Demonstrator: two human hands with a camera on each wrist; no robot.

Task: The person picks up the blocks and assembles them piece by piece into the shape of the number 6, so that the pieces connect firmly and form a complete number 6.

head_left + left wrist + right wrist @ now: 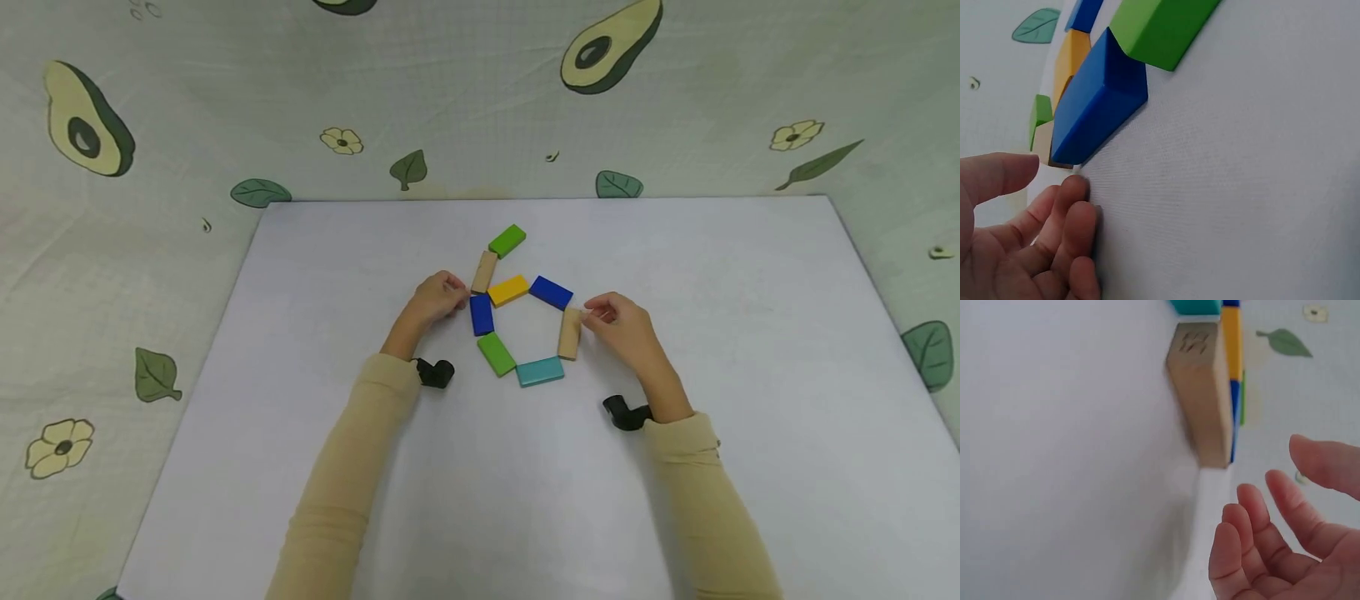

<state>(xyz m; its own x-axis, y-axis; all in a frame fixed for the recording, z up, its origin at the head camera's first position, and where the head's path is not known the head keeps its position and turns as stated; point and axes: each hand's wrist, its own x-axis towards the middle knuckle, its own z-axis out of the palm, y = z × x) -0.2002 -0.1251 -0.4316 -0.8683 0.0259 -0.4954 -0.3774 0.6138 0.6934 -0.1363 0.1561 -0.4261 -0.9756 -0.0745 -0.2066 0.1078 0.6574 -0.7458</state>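
Observation:
Several wooden blocks lie in a ring on the white table: a yellow block [508, 290], a right blue block [551, 292], a right plain wooden block [570, 334], a teal block [540, 372], a lower green block [497, 354] and a left blue block [482, 315]. From the ring's upper left runs a second plain block [484, 272], ending at an upper green block [507, 241]. Loosely bent and empty, my left hand [438, 297] is beside the left blue block [1094, 103]. My right hand [1285, 544] holds nothing, near the right plain block [1204, 403].
The white tabletop [750, 350] extends around the blocks. Behind its far edge hangs a pale cloth [480, 100] printed with avocados, leaves and flowers. Black wrist cameras stick out beside the left cuff [437, 373] and the right cuff [678, 433].

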